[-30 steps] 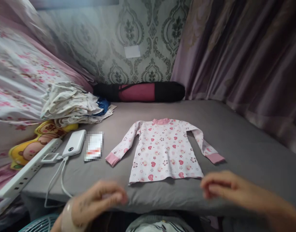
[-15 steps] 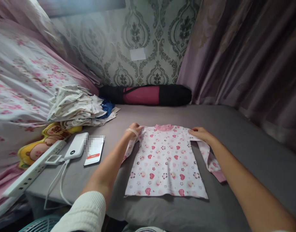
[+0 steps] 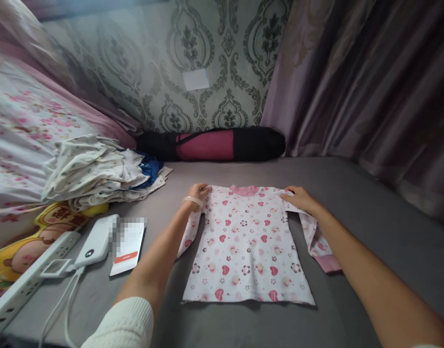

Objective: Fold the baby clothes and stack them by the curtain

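Observation:
A small long-sleeved shirt (image 3: 248, 241), white with pink hearts and flowers and a pink collar, lies spread on the grey bed sheet (image 3: 370, 203), its collar away from me. My left hand (image 3: 199, 194), with a pale bangle at the wrist, is closed on the shirt's left shoulder. At the other shoulder my right hand (image 3: 298, 197) pinches the fabric. The right sleeve hangs outward and ends in a pink cuff (image 3: 329, 264). My left forearm partly covers the left sleeve (image 3: 189, 234).
Left of the shirt lie a phone (image 3: 129, 246), a white power bank (image 3: 96, 241) with cables, and a power strip (image 3: 33, 280). Behind them are a heap of clothes (image 3: 95, 169) and a yellow cartoon cushion (image 3: 26, 251). A black and pink rolled bag (image 3: 211, 145) rests along the wall.
The view has shifted slightly, so the phone, power bank and clothes heap appear further left and some sit lower. Both hands keep hold of the shirt's shoulders, and the shirt stays spread.

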Motion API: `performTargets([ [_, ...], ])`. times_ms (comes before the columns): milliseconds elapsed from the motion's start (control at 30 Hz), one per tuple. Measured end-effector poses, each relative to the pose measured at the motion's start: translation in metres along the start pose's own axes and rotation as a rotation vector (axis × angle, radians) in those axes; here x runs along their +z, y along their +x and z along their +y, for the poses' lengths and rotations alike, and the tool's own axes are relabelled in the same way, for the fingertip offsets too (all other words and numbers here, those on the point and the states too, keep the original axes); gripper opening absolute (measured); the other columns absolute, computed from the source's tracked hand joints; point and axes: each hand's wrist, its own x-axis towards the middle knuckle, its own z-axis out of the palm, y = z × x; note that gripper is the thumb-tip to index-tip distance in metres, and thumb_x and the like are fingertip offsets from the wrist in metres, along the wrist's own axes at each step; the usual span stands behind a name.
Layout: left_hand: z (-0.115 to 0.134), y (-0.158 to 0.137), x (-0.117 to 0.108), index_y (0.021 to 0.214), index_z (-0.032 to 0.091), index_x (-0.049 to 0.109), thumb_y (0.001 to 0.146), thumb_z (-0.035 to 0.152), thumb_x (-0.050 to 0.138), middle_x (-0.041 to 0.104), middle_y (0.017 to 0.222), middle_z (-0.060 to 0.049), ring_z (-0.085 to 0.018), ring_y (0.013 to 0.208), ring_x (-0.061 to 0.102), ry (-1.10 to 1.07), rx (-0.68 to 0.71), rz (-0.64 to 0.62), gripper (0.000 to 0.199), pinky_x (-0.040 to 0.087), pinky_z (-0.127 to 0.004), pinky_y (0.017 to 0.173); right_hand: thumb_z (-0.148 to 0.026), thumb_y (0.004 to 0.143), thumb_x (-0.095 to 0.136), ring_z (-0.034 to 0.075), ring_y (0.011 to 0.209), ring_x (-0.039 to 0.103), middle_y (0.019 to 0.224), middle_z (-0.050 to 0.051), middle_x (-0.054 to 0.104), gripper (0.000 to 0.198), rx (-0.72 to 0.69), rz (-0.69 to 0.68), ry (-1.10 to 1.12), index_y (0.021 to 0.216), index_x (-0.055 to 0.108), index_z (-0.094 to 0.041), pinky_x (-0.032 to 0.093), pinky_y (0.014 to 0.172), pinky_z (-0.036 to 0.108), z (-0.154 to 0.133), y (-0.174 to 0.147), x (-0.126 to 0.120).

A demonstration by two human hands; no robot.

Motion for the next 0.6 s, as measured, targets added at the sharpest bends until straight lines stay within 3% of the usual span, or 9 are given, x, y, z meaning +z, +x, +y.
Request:
performTargets([
  [167, 0.009, 0.02, 0.001, 0.084, 0.014, 0.068, 0.077, 0.048, 0.052, 0.049, 0.064, 0.002, -0.013, 0.066, 0.044, 0.048, -0.033, 0.091, 0.038, 0.033, -0.023, 0.059, -0.036, 0.084, 0.058, 0.022, 0.096, 0.062, 0.103, 0.011, 0.068, 0.033, -0.067, 0.145, -0.197, 0.108, 0.067, -0.015, 0.045, 0.085, 0.028, -0.006, 0.015, -0.002],
  [233, 0.012, 0.02, -0.001, 0.079, 0.015, 0.067, 0.076, 0.051, 0.055, 0.049, 0.062, 0.001, -0.014, 0.065, 0.045, 0.101, -0.106, 0.04, 0.039, 0.033, -0.024, 0.058, -0.035, 0.083, 0.062, 0.024, 0.103, 0.061, 0.111, 0.013, 0.066, 0.036, -0.097, 0.14, -0.239, 0.113, 0.066, -0.015, 0.044, 0.091, 0.03, -0.007, 0.013, 0.001],
  [333, 0.009, 0.007, -0.016, 0.07, 0.015, 0.064, 0.073, 0.062, 0.055, 0.05, 0.057, 0.0, -0.015, 0.06, 0.047, 0.191, -0.253, -0.133, 0.048, 0.033, -0.025, 0.056, -0.039, 0.084, 0.062, 0.023, 0.103, 0.062, 0.115, 0.014, 0.066, 0.043, -0.06, 0.093, -0.141, 0.12, 0.062, -0.015, 0.045, 0.091, 0.03, 0.003, 0.001, -0.003],
  [467, -0.008, -0.025, -0.049, 0.076, 0.018, 0.064, 0.069, 0.079, 0.045, 0.053, 0.062, 0.0, -0.016, 0.064, 0.051, 0.26, -0.339, -0.289, 0.064, 0.034, -0.024, 0.055, -0.041, 0.091, 0.047, 0.022, 0.095, 0.065, 0.106, 0.014, 0.07, 0.038, 0.176, 0.135, -0.072, 0.108, 0.067, -0.013, 0.048, 0.083, 0.03, 0.036, -0.039, -0.028],
  [600, -0.027, -0.068, -0.075, 0.082, 0.018, 0.063, 0.063, 0.079, 0.052, 0.047, 0.059, 0.003, -0.014, 0.056, 0.044, 0.177, -0.343, -0.373, 0.065, 0.03, -0.024, 0.05, -0.048, 0.084, 0.053, 0.023, 0.08, 0.066, 0.087, 0.012, 0.072, 0.036, 0.206, 0.025, -0.159, 0.083, 0.069, -0.016, 0.047, 0.071, 0.03, 0.061, -0.103, -0.048],
])
